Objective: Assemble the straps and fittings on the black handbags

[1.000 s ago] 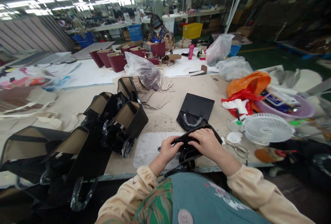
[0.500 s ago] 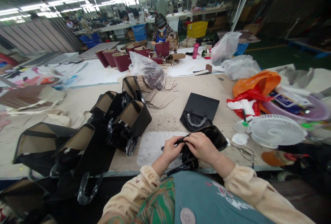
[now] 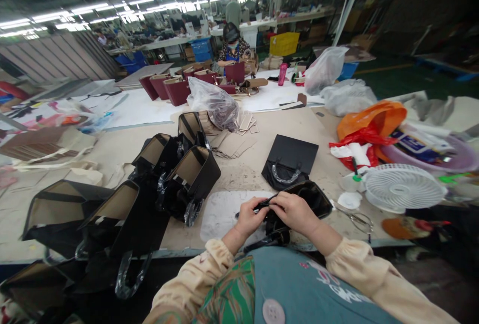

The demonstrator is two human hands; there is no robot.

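Observation:
Close in front of me a black handbag (image 3: 316,198) lies on its side at the table's near edge, its mouth showing a dark lining. My left hand (image 3: 250,218) pinches the bag's rim at its left end. Right beside it, my right hand (image 3: 294,212) grips the same edge, thumb and fingers pressed together. The fingertips of both hands almost meet, and they hide the exact spot they hold. Beneath the left hand is a whitish board (image 3: 220,214). Just beyond the hands rests another black handbag (image 3: 290,157) with a plastic-wrapped handle.
Several black bags (image 3: 192,174) with tan insides crowd the left. On the right are a white fan (image 3: 404,186), scissors (image 3: 359,221), an orange bag (image 3: 370,119) and a purple basin (image 3: 462,157). Maroon bags (image 3: 175,90) stand farther back, near a seated co-worker (image 3: 234,47).
The view has shifted very slightly. Both hands stay on the black bag's edge, with only a small movement of the fingers.

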